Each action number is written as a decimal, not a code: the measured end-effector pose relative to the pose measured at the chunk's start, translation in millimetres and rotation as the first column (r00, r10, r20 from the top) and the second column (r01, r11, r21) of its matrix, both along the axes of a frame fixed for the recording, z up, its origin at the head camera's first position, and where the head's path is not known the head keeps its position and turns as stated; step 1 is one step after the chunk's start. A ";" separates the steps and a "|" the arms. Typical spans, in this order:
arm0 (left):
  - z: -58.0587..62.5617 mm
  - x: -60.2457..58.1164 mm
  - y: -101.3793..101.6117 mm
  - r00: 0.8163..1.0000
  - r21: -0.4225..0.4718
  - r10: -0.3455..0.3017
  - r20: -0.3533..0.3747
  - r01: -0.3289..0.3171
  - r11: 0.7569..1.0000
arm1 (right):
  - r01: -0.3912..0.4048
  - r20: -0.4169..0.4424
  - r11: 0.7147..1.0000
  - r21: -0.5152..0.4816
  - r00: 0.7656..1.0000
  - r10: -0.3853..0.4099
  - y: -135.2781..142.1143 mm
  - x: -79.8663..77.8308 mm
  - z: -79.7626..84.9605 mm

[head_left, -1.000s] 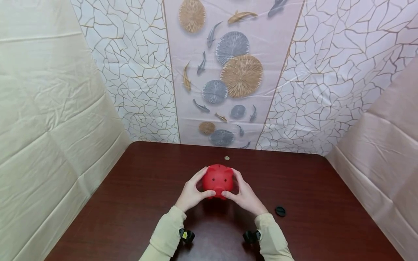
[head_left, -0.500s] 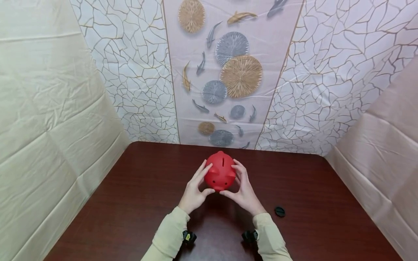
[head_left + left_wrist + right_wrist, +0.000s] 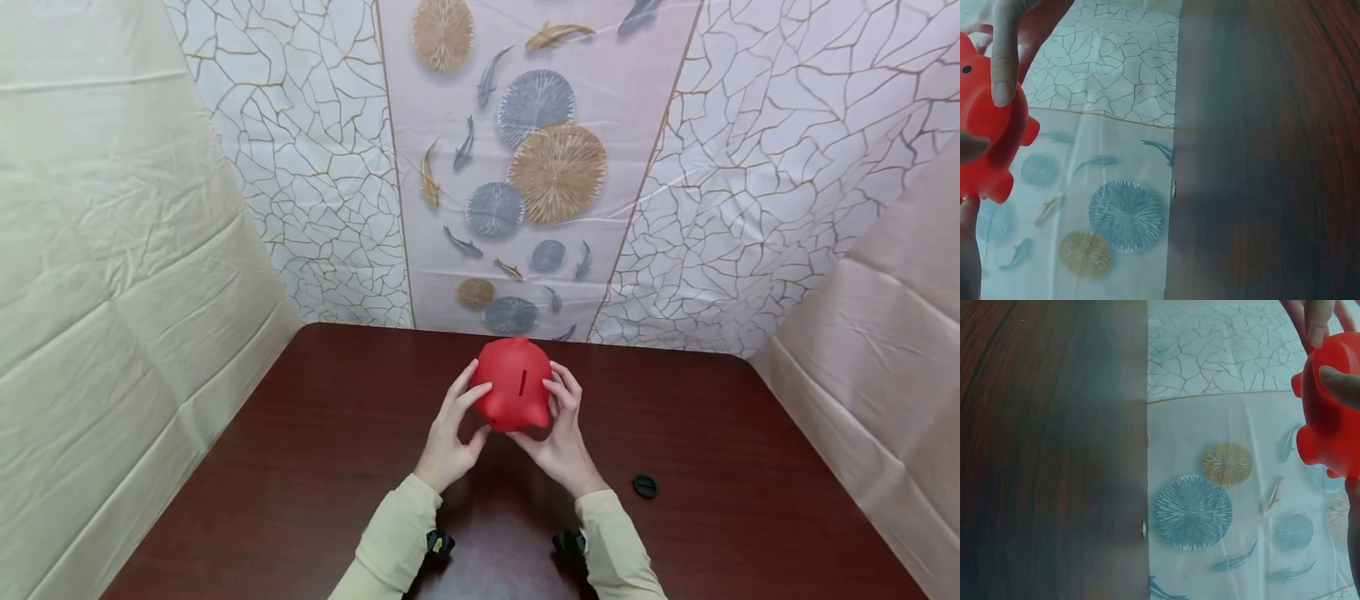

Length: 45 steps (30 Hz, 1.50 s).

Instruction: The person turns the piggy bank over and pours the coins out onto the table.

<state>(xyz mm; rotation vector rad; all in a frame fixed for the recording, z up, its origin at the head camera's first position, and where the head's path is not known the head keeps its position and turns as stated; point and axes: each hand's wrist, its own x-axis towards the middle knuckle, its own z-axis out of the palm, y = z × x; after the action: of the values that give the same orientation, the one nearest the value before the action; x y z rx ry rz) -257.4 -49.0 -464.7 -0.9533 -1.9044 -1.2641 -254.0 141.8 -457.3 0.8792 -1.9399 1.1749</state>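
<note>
A red piggy bank [image 3: 513, 379] is held up above the table between both hands, tilted so its coin slot shows in the head view. My left hand [image 3: 450, 437] grips its left side, fingers spread over the body and thumb low near the snout. On the other side my right hand [image 3: 561, 433] grips it the same way, with fingers curled at the edge. Part of the pig's face and its stubby feet show in the left wrist view, where the piggy bank [image 3: 997, 140] sits at the left edge. At the right edge of the right wrist view is the piggy bank [image 3: 1329, 419] again.
A round black plug [image 3: 645, 486] lies on the dark wooden table [image 3: 735, 433], right of the right hand. Near the table's far edge lies a small coin [image 3: 1144, 529], hidden behind the piggy bank in the head view. Patterned cloth [image 3: 337, 208] hangs behind.
The piggy bank has risen and tipped forward, so its slotted top now shows and its face has mostly turned out of sight. Both hands have moved up with it.
</note>
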 end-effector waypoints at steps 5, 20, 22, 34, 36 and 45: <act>0.4 2.2 1.2 0.999 -0.007 0.004 -0.033 -0.004 1.000 | 0.023 -0.130 0.998 0.053 0.991 -0.016 1.2 -0.4 2.0; 0.9 2.0 -2.6 0.999 -0.029 0.033 0.016 -0.032 0.999 | 0.047 -0.020 0.991 0.124 0.999 -0.045 5.9 4.9 8.8; 1.1 0.7 -3.7 0.997 -0.026 0.012 0.071 -0.010 1.000 | 0.041 0.028 0.990 0.133 0.999 -0.045 7.0 5.1 9.5; -7.8 2.0 -6.4 0.879 0.006 0.006 0.478 -0.010 1.000 | 0.019 0.493 0.992 0.125 0.866 -0.079 11.7 7.2 -3.2; -8.1 2.3 -6.3 0.851 0.006 0.022 0.524 -0.029 1.000 | 0.041 0.535 0.991 0.131 0.838 -0.105 11.8 7.7 -2.6; -2.7 1.1 -4.1 0.762 -0.126 0.183 0.621 -0.133 0.983 | 0.181 0.573 0.921 0.346 0.737 -0.360 11.0 8.4 6.1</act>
<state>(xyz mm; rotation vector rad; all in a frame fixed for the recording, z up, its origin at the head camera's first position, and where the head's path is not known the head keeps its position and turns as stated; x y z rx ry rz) -256.2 -53.2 -467.4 -0.3897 -2.4958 -1.5443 -245.6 152.8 -451.3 0.2950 -2.7188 1.1232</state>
